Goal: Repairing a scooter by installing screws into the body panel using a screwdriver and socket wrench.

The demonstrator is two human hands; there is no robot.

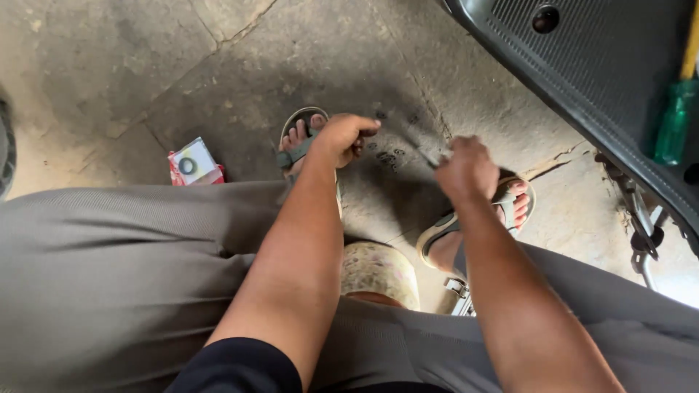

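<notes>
Care matters here: our right hand (466, 166) grips a thin metal tool (428, 158) in a closed fist while our left hand (342, 137) hovers with curled fingers over small dark parts (387, 156) scattered on the floor (218, 87) between our sandals, so we should pick slowly.

small dark screws (386, 156), scattered on concrete floor (240, 94)

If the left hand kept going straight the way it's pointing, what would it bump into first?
The left hand points down and slightly right, toward the small dark parts scattered on the concrete floor. It would probably reach those first, though depth is hard to judge from above.
</notes>
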